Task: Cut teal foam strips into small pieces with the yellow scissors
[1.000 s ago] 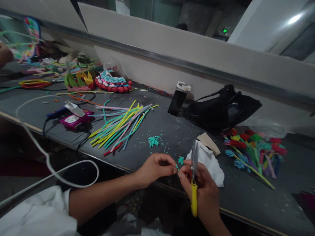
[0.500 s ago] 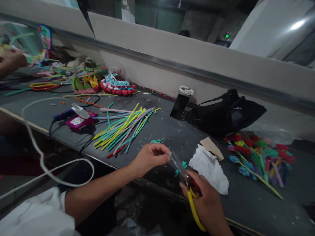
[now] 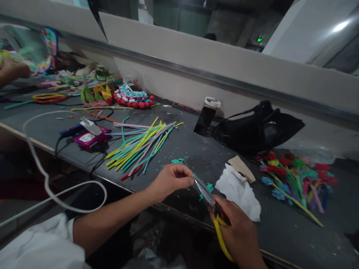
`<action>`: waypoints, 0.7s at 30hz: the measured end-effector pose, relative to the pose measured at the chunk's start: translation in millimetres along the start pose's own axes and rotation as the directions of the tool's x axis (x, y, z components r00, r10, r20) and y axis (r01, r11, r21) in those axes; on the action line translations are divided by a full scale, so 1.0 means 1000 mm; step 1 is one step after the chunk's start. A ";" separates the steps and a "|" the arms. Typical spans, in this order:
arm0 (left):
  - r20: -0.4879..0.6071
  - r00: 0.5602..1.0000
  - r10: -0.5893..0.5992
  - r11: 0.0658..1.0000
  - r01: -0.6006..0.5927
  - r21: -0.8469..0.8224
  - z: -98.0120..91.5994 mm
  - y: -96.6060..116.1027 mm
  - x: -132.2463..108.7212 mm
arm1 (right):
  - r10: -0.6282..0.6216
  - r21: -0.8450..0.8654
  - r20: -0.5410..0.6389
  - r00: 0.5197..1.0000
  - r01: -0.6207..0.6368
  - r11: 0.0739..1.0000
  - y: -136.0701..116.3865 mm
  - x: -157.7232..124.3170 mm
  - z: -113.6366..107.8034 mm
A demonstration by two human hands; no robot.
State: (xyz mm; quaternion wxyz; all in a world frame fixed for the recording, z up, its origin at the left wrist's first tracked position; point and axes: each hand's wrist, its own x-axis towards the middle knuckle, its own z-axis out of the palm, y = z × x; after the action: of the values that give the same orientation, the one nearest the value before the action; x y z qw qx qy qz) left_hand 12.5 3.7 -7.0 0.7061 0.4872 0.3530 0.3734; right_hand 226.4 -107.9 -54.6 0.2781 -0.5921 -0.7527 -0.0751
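Observation:
My left hand point(image 3: 172, 182) pinches a tiny green piece, mostly hidden by its fingertips, at the scissor tips. Yellow-handled scissors point(image 3: 206, 192) are gripped in my right hand point(image 3: 237, 228), their blades pointing up and left toward the left fingertips. Small green cut pieces point(image 3: 207, 190) lie on the dark table just behind the blades, and another little heap of green bits point(image 3: 178, 161) is beyond my left hand. A bundle of coloured fuzzy stems point(image 3: 140, 145) rests on the table to the left.
White crumpled paper point(image 3: 238, 190) lies right of the scissors, before a black bag point(image 3: 252, 130) and a dark cup point(image 3: 206, 117). Fuzzy flowers point(image 3: 297, 175) lie far right. A magenta device point(image 3: 91, 138) and white cable point(image 3: 42, 168) are left. Another person's hand point(image 3: 14, 70) shows at far left.
The scissor blades look closer together and have turned slightly, with my right hand shifted a little. My left hand is nearly unmoved. The other person's hand has moved slightly.

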 end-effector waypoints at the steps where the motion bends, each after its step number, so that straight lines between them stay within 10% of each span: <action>1: 0.002 1.000 0.002 1.000 -0.002 -0.002 0.000 0.000 0.000 | 0.000 0.002 0.004 1.000 0.000 1.000 0.000 0.000 0.000; 14: 0.012 1.000 -0.017 1.000 0.017 0.023 -0.002 0.002 0.000 | -0.042 -0.015 -0.056 0.998 0.042 0.999 -0.004 0.004 -0.008; 21: 0.122 0.991 0.048 0.999 -0.049 0.003 0.000 -0.003 -0.001 | 0.417 0.412 0.174 0.892 -0.451 0.792 -0.019 0.018 -0.011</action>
State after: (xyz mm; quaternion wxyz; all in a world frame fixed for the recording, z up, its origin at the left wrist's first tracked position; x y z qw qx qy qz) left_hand 12.3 2.2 -9.4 0.7154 0.5198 0.2984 0.3591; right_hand 210.2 -103.1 -32.0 0.3866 -0.6723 -0.6035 0.1854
